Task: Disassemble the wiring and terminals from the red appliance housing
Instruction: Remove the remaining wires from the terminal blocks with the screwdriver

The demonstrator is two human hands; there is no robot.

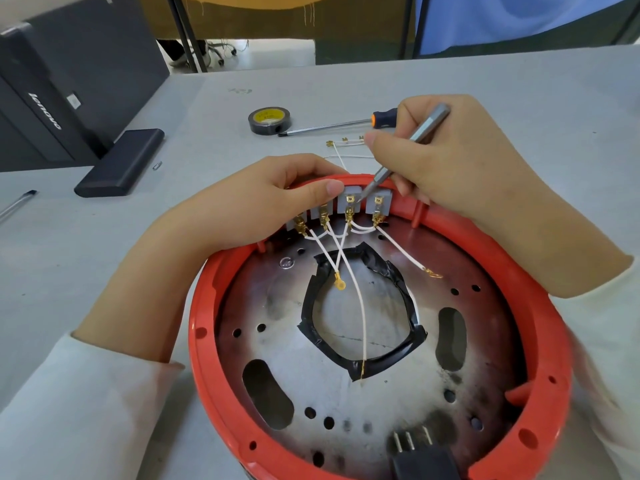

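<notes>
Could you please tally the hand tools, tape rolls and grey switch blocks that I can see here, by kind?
Screwdrivers: 2, a grey one held in the right hand, an orange-handled one on the table
Tape rolls: 1
Grey switch blocks: 4, along the housing rim
Total: 7

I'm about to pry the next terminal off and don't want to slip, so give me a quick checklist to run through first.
1. Left hand steadying the red housing rim: ok.
2. Right hand grips the grey tool: ok.
3. Tool tip at the third grey terminal block: ok.
4. Left thumb close beside the tip: not ok.
5. White wires crossing, which one belongs to this terminal: cannot tell.
6. Orange-handled screwdriver on the table: ok.
</notes>
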